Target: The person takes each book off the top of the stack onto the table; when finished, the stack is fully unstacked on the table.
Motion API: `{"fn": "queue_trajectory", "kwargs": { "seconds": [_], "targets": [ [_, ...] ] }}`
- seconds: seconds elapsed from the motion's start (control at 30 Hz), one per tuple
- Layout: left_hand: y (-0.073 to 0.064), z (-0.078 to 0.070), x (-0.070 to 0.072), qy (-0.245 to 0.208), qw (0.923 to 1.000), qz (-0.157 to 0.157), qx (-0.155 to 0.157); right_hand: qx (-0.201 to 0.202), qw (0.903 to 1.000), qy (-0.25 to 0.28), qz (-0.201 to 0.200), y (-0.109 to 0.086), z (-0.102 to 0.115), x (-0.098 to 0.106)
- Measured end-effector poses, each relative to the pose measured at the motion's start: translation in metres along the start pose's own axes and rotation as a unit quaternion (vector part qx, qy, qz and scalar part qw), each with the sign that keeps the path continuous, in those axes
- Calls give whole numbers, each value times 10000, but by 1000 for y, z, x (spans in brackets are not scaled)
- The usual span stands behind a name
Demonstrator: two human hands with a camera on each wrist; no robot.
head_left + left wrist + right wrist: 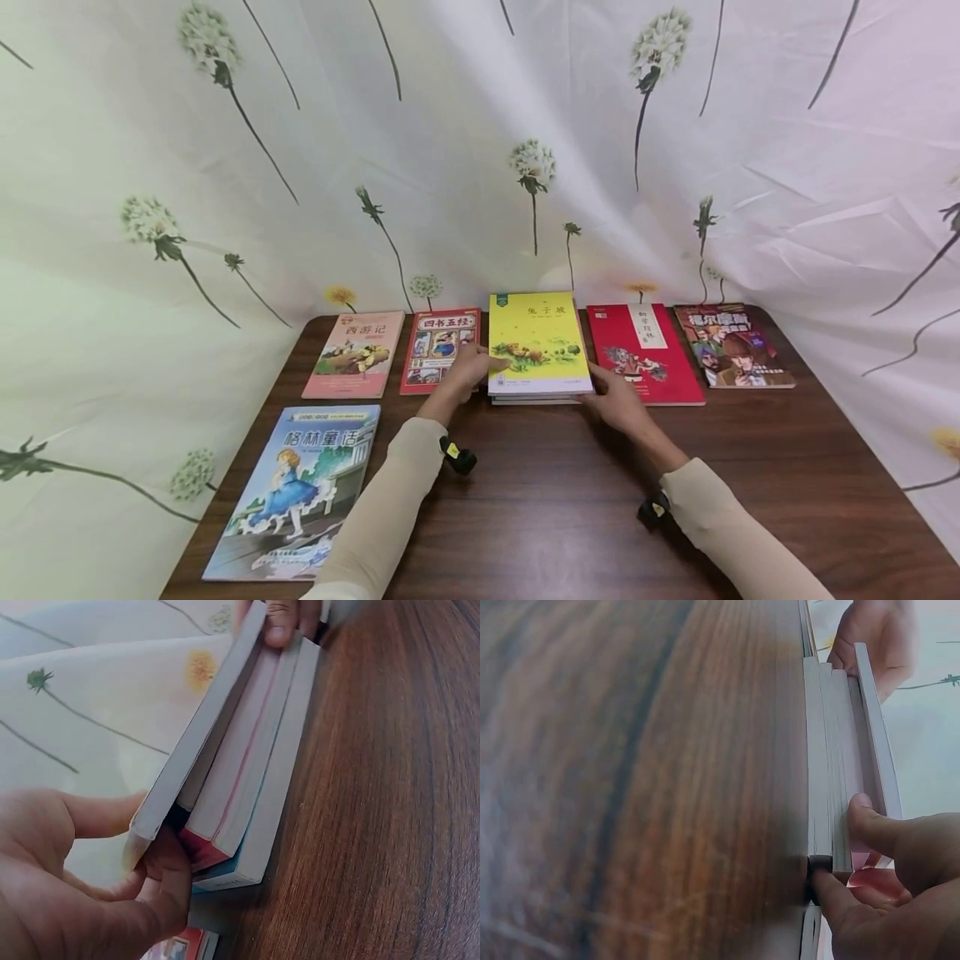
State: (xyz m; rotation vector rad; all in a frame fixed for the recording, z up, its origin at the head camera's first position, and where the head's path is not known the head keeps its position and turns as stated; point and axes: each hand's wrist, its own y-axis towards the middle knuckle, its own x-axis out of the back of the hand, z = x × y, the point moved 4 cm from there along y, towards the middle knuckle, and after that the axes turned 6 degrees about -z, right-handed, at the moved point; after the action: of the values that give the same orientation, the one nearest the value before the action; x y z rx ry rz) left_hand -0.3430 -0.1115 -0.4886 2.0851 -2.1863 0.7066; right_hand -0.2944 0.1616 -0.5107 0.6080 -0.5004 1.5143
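A yellow book [534,329] with a rabbit scene on its cover tops a stack of several books [536,399] at the back middle of the table. My left hand [467,371] pinches the yellow book's front left corner between thumb and fingers. In the left wrist view that book [196,727] stands apart from the lower books [251,772], with a dark gap under it. At the stack's front right corner, my right hand [618,400] grips the lower books. Its thumb [866,814] lies against their page edges; some fingers are hidden behind the corner.
Left of the stack lie a red comic-style book [438,346] and a pink book [356,354]. To the right are a red book [637,354] and a detective book [738,346]. A large blue book [300,492] lies front left. A dandelion-print cloth [450,167] hangs behind the table.
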Motion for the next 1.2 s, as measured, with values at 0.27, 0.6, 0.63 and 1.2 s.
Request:
{"fn": "queue_trajectory", "kwargs": {
  "seconds": [0.27, 0.6, 0.63, 1.2],
  "targets": [
    [2, -2, 6, -599, 9982, 66, 41, -19, 9999, 78, 101, 1, 2, 3],
    [-3, 2, 10, -563, 9984, -109, -18, -170, 9993, 269, 191, 4, 1, 1],
    [-3, 2, 11, -631, 9979, -129, 4, -200, 9992, 296, 202, 5, 0, 1],
    [-10, 5, 24, -1594, 9871, -158, 70, -234, 9973, 687, 126, 7, 2, -5]
  ]
}}
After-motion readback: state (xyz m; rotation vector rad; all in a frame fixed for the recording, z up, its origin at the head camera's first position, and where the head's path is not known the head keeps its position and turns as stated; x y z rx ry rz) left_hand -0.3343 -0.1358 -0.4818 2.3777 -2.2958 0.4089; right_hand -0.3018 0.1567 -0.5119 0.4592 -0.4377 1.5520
